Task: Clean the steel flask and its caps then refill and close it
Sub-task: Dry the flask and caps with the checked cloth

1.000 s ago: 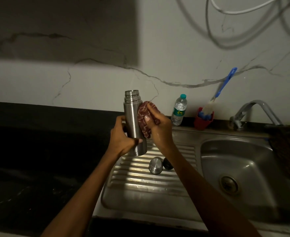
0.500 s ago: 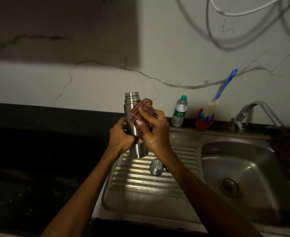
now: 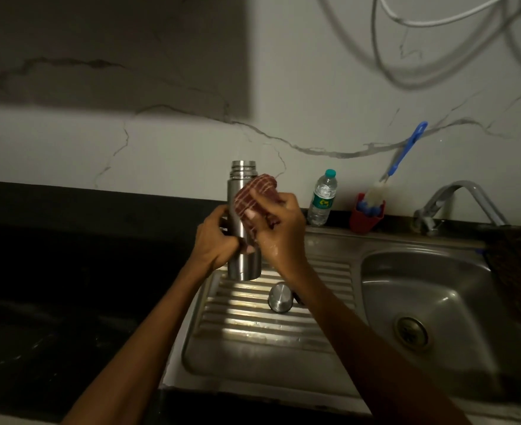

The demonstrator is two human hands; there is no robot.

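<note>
A dim kitchen with a marble wall and a steel sink (image 3: pixel 437 271) set in a dark worktop (image 3: pixel 69 271). Over the ribbed drainboard (image 3: pixel 253 326), the left hand (image 3: pixel 214 240) grips the open steel flask (image 3: pixel 242 256) upright. The right hand (image 3: pixel 280 234) presses a red checked cloth (image 3: pixel 254 194) on its side. A steel cap (image 3: pixel 280 297) lies at 5 o'clock from the flask. A water bottle (image 3: pixel 322 197) stands at 2 o'clock.
</note>
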